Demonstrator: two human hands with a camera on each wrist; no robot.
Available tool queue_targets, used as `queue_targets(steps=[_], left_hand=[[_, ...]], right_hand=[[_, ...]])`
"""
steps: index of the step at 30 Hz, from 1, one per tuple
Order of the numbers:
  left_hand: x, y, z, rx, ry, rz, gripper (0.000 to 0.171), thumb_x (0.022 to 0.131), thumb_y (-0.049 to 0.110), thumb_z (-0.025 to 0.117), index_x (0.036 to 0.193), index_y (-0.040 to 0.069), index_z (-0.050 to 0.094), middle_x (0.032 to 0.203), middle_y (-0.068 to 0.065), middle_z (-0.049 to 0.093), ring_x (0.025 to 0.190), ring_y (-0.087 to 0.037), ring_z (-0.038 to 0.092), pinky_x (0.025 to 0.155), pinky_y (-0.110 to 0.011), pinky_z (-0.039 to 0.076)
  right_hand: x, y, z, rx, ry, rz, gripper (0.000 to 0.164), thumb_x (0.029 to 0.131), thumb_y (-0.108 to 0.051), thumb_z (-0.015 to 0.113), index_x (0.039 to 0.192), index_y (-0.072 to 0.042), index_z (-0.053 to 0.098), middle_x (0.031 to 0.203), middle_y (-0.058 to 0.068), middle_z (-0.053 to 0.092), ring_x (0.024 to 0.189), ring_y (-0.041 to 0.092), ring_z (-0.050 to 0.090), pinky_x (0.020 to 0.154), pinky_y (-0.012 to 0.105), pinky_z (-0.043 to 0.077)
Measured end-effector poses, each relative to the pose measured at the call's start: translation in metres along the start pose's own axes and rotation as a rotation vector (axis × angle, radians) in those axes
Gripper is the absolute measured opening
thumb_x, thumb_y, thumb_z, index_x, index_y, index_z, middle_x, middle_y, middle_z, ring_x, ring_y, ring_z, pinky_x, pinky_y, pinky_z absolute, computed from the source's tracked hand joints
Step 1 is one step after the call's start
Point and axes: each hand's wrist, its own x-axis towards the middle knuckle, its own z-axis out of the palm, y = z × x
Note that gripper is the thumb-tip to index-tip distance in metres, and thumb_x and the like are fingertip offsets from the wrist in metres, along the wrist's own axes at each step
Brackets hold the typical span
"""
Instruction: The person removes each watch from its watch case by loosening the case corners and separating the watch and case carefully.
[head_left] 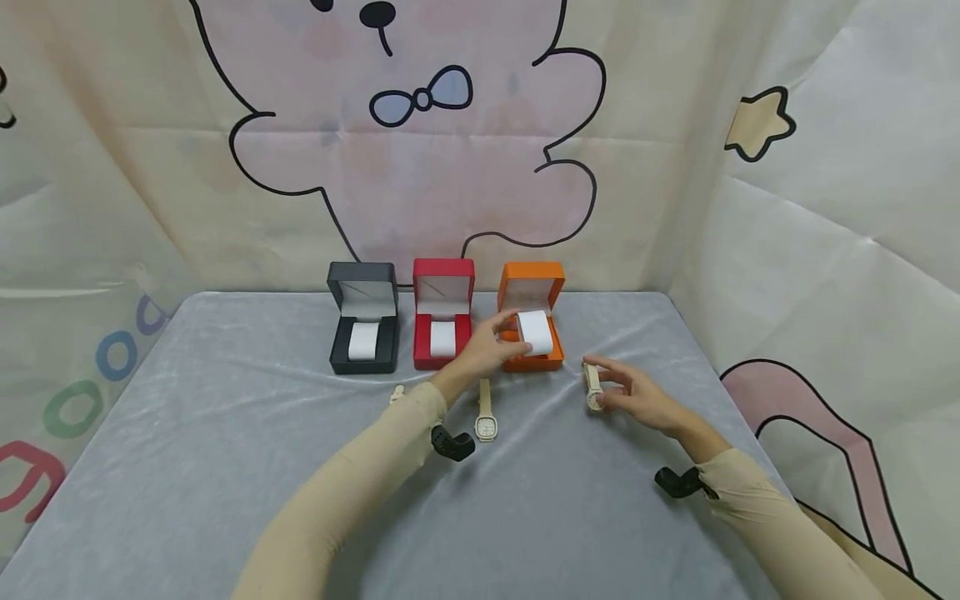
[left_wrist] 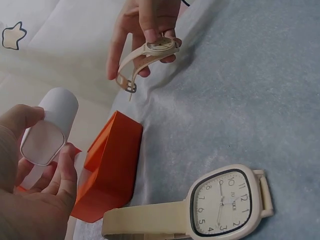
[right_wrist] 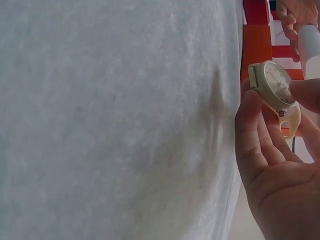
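My left hand (head_left: 483, 348) pinches a white watch cushion (head_left: 535, 332) by its ends, just above the orange watch box (head_left: 534, 364), whose lid stands up. In the left wrist view the cushion (left_wrist: 59, 112) is tilted, with its flat end toward the camera. To the right, my right hand (head_left: 641, 400) holds a cream wristwatch (head_left: 592, 387) between thumb and fingers. Its round dial (right_wrist: 276, 82) and looped strap show in the right wrist view. A second cream watch (head_left: 486, 423), with a squarish dial, lies on the cloth below my left wrist.
Left of the orange box stand a red watch box (head_left: 444, 363) and a dark grey one (head_left: 363, 367), both with raised lids and white cushions inside. A third watch (head_left: 397, 392) is partly covered by my left sleeve. Grey cloth (head_left: 187, 433) covers the table; a printed curtain hangs behind.
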Motion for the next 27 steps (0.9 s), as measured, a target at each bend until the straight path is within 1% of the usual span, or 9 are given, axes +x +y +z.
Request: queue_targets(steps=[2, 6, 8, 13, 18, 20, 22, 27], left_hand=[[0.001, 0.001, 0.0, 0.001, 0.001, 0.002, 0.071, 0.09, 0.024, 0.076, 0.153, 0.03, 0.044, 0.156, -0.004, 0.045, 0.128, -0.028, 0.052, 0.103, -0.044, 0.053], [0.003, 0.002, 0.0, -0.019, -0.007, 0.011, 0.071, 0.09, 0.02, 0.076, 0.153, 0.027, 0.044, 0.156, -0.006, 0.045, 0.122, -0.029, 0.056, 0.101, -0.047, 0.054], [0.003, 0.002, 0.0, -0.023, -0.007, 0.013, 0.072, 0.09, 0.019, 0.076, 0.153, 0.026, 0.043, 0.156, -0.006, 0.045, 0.12, -0.029, 0.057, 0.101, -0.047, 0.054], [0.004, 0.0, 0.0, -0.003, -0.007, 0.019, 0.071, 0.091, 0.021, 0.075, 0.154, 0.024, 0.043, 0.157, -0.006, 0.043, 0.122, -0.028, 0.055, 0.1, -0.045, 0.054], [0.006, -0.001, 0.001, 0.004, -0.003, 0.023, 0.071, 0.091, 0.02, 0.075, 0.154, 0.024, 0.042, 0.157, -0.006, 0.043, 0.115, -0.027, 0.057, 0.096, -0.043, 0.055], [0.007, -0.001, 0.001, -0.007, -0.003, 0.033, 0.072, 0.091, 0.018, 0.075, 0.155, 0.022, 0.042, 0.157, -0.007, 0.043, 0.117, -0.03, 0.057, 0.095, -0.041, 0.055], [0.008, -0.001, 0.001, -0.011, -0.005, 0.037, 0.073, 0.091, 0.017, 0.074, 0.156, 0.02, 0.041, 0.157, -0.008, 0.043, 0.12, -0.029, 0.054, 0.093, -0.038, 0.055], [0.009, -0.001, 0.001, 0.012, -0.007, 0.053, 0.072, 0.091, 0.017, 0.074, 0.155, 0.018, 0.041, 0.155, -0.01, 0.045, 0.122, -0.031, 0.055, 0.094, -0.039, 0.056]], right_hand=[[0.001, 0.0, -0.001, -0.002, -0.006, 0.008, 0.065, 0.098, -0.004, 0.062, 0.155, 0.003, 0.031, 0.14, 0.036, 0.048, 0.099, 0.007, 0.065, 0.08, 0.026, 0.059], [0.001, 0.0, -0.002, 0.007, -0.035, 0.014, 0.064, 0.098, -0.002, 0.06, 0.155, 0.003, 0.032, 0.139, 0.035, 0.05, 0.098, 0.009, 0.065, 0.08, 0.029, 0.06], [0.001, 0.0, -0.002, 0.015, -0.052, 0.012, 0.063, 0.098, -0.002, 0.06, 0.155, 0.003, 0.033, 0.141, 0.034, 0.049, 0.099, 0.009, 0.065, 0.08, 0.03, 0.06], [0.0, 0.002, -0.002, 0.021, -0.075, 0.005, 0.063, 0.098, -0.001, 0.059, 0.155, 0.003, 0.033, 0.143, 0.034, 0.047, 0.104, 0.009, 0.064, 0.079, 0.03, 0.06], [-0.002, 0.007, -0.002, 0.014, -0.077, 0.007, 0.062, 0.099, -0.002, 0.06, 0.155, 0.002, 0.033, 0.145, 0.032, 0.045, 0.108, 0.009, 0.061, 0.077, 0.03, 0.06], [-0.003, 0.009, -0.002, 0.009, -0.076, 0.004, 0.062, 0.099, -0.002, 0.059, 0.155, 0.002, 0.034, 0.145, 0.032, 0.046, 0.107, 0.01, 0.061, 0.076, 0.03, 0.059], [-0.003, 0.012, -0.002, 0.001, -0.074, -0.003, 0.061, 0.099, -0.002, 0.059, 0.154, 0.002, 0.035, 0.143, 0.033, 0.048, 0.106, 0.01, 0.062, 0.074, 0.03, 0.059], [-0.001, 0.014, -0.001, -0.005, -0.072, -0.02, 0.06, 0.098, -0.001, 0.06, 0.153, 0.003, 0.036, 0.134, 0.033, 0.055, 0.1, 0.009, 0.064, 0.071, 0.03, 0.058]])
